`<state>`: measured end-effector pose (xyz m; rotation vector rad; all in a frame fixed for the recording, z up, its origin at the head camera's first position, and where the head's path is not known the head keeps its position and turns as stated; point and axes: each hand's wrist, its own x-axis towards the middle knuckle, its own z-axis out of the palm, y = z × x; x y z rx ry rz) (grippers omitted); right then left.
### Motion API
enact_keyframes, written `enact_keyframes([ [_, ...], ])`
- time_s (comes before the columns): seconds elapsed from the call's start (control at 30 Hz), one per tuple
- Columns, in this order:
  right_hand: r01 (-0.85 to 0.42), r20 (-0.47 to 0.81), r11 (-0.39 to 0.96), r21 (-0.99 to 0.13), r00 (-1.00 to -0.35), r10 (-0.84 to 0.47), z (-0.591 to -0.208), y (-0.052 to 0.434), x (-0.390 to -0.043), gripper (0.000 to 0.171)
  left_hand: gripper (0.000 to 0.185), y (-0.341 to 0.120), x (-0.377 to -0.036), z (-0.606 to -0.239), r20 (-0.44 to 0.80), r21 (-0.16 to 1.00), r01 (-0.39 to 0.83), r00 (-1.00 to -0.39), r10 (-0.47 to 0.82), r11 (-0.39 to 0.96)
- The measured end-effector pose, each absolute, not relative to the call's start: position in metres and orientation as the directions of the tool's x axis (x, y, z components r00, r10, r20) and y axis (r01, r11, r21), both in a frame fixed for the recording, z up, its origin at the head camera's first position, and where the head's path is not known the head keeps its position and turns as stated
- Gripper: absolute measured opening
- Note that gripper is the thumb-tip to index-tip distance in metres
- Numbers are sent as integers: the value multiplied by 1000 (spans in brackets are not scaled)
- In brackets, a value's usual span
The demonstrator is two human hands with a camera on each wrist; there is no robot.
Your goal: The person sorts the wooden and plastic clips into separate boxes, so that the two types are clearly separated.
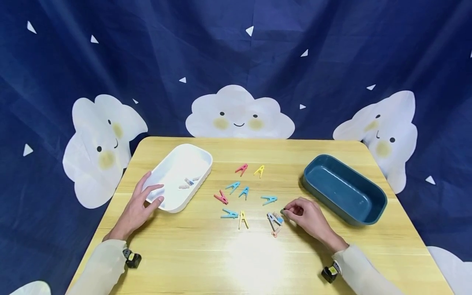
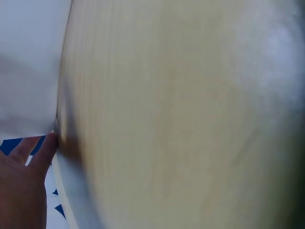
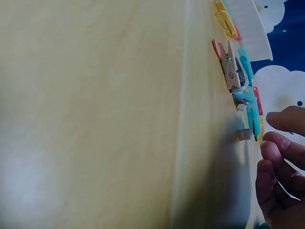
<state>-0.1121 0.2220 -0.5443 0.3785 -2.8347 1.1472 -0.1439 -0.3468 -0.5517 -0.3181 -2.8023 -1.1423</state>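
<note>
White plastic came first on our left: our left hand (image 1: pixel 138 207) lay with relaxed, straight fingers against the near rim of the white tray (image 1: pixel 167 205), steadying it and clasping nothing, while a couple of small pegs (image 1: pixel 189 182) lay inside on its floor. Across the middle of the wooden worktop (image 1: pixel 236 254) the loose clothes pegs (image 1: pixel 236 196) were scattered in pink, yellow and blue, well apart from both trays. Further right, our right hand (image 1: pixel 307 217) rested with fingers curled, its fingertips (image 1: pixel 285 212) pinched together on something small and dark just beside a little cluster of pegs (image 1: pixel 274 221); we could not tell what that item was. We judged the work to be mid-sort, with a pick-up in hand, and the next move would call for a firm pinch and a clean lift toward a tray. The teal tray (image 1: pixel 374 213) on the far right held nothing we could see. No brand, label or writing was readable anywhere.
</note>
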Motion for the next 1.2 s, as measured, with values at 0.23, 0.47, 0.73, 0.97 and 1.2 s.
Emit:
enact_keyframes([
  [0.23, -245, 144, 719, -650, -969, -200, -545, 226, -104, 10, 40, -347, -144, -553, 180, 676, 238, -971, 158, 697],
  [0.47, -254, 137, 741, -622, -967, -216, -550, 227, -102, 13, 40, -347, -145, -551, 179, 685, 238, -971, 158, 689],
  [0.73, -267, 165, 746, -611, -964, -210, -552, 227, -102, 15, 40, -347, -145, -552, 178, 681, 236, -972, 156, 693],
  [0.97, -260, 167, 746, -614, -966, -199, -548, 227, -104, 14, 40, -347, -145, -552, 179, 681, 236, -972, 155, 694],
  [1.2, -250, 163, 750, -612, -968, -189, -543, 224, -113, 11, 40, -347, -145, -554, 174, 678, 229, -973, 150, 699],
])
